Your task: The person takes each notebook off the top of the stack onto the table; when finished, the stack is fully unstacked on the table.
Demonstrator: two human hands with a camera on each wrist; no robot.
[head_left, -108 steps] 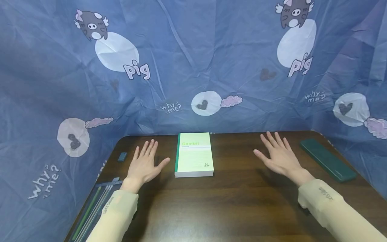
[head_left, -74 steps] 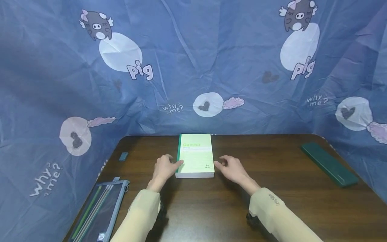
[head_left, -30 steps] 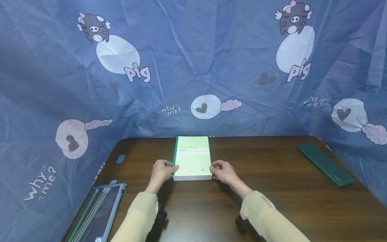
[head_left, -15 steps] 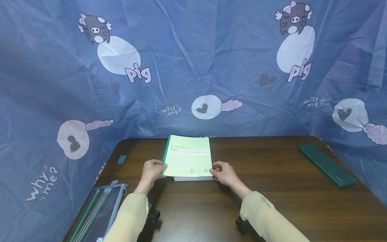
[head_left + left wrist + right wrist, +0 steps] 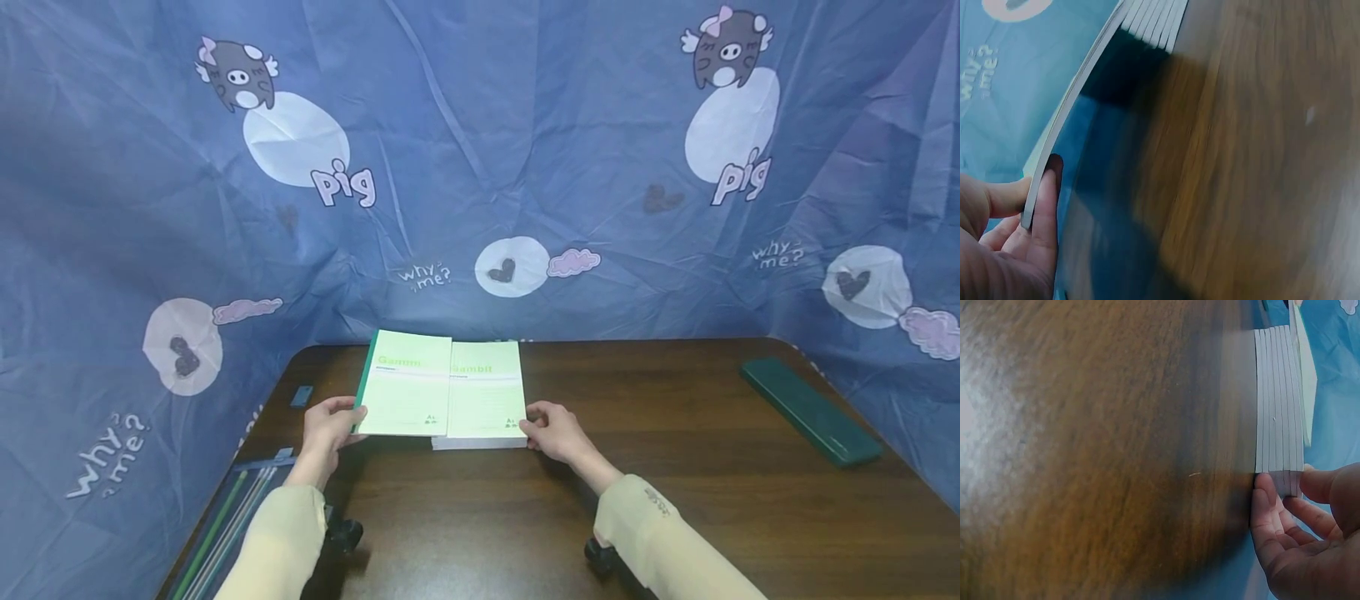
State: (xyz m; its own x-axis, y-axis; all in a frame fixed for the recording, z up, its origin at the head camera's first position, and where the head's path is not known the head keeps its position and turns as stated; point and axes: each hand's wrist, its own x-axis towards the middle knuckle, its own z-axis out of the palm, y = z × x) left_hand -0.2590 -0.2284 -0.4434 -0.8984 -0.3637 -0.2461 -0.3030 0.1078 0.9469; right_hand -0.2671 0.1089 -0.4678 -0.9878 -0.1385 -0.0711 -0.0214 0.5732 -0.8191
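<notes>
A blue cloth backdrop, printed with cartoon pigs, hearts and the words "pig" and "why me?", hangs on three sides of a dark wooden surface.

At the far middle of the surface lies a stack of pale green notebooks, square to the front edge; the right wrist view shows several of them piled with their page edges flush. The top notebook, green-spined with "Gambit" printed on its cover, is off to the left of the pile: its right part overlaps the stack and its left part hangs out over the bare wood. The left hand has it in a pinching grip at the near left corner, and the left wrist view shows the thumb on top and the fingers beneath, with the cover clear of the wood below.

The right hand sits at the near right corner of the stack, its grip curled round that corner, thumb above and fingertips against the page edges where they meet the wood.

A dark green pencil case lies well apart at the far right. A clear pouch holding pens rests at the near left edge, and a small blue eraser lies beyond it, near the left hand.
</notes>
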